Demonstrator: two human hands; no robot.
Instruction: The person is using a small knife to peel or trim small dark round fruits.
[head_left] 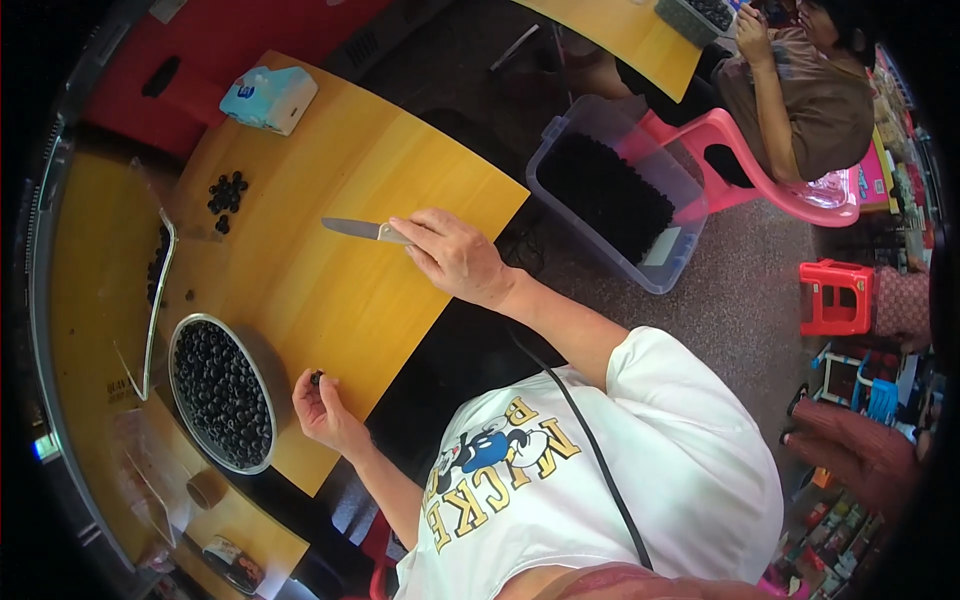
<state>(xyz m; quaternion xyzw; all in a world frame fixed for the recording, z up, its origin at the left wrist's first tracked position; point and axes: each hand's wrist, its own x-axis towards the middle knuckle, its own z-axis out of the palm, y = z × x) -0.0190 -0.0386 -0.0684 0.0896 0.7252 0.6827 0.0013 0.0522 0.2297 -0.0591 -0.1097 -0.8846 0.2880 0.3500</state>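
While the person in the white shirt (600, 470) leans over the tabletop (340, 230), the two hands stay well apart. The right hand (455, 255) is closed around the handle of a knife (355, 229), the blade pointing toward nine o'clock and lying low over the wood. The left hand (322, 410), at the tabletop's near edge, pinches one small dark berry (317, 377) between fingertips and thumb. Just at nine o'clock from that hand sits a round metal bowl (262, 352) full of the same dark berries. At twelve o'clock from the bowl, a little heap of berries (227, 198) lies loose on the wood, and more sit behind a clear sheet at the left edge. A blue-and-white tissue pack (268, 98) rests at the far corner. On the floor, at two o'clock from the right hand, stands a clear bin (680, 245) with a dark mass inside. Beyond it another person (800, 95) sits on a pink chair (770, 185) at a second table, and a red stool (835, 297) stands at three o'clock.
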